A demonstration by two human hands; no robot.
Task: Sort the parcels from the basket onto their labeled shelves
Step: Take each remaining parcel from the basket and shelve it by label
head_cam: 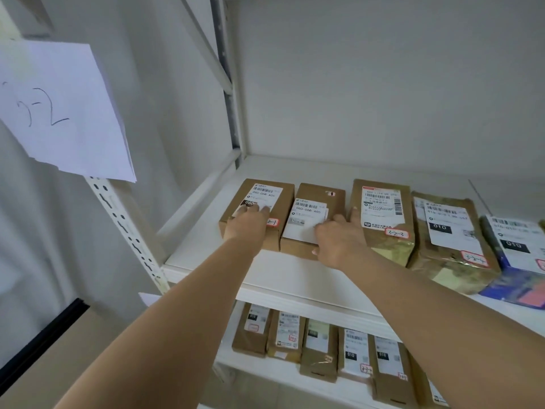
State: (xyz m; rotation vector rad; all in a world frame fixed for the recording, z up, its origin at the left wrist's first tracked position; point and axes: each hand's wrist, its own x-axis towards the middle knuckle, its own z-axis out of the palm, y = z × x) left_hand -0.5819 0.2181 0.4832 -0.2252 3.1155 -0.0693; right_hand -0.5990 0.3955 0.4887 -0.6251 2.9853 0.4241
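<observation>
Fingers of both hands lie flat: left hand (247, 224) on the first box (256, 212), right hand (339, 240) on the second box (309, 222), at twelve o'clock; shelves look mostly filled, basket unseen.

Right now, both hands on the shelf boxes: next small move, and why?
Probably nudge the second box back with the right hand. Its front edge sits nearer the shelf lip than the first box, which the left hand rests flat on. That would even up the row.
</observation>
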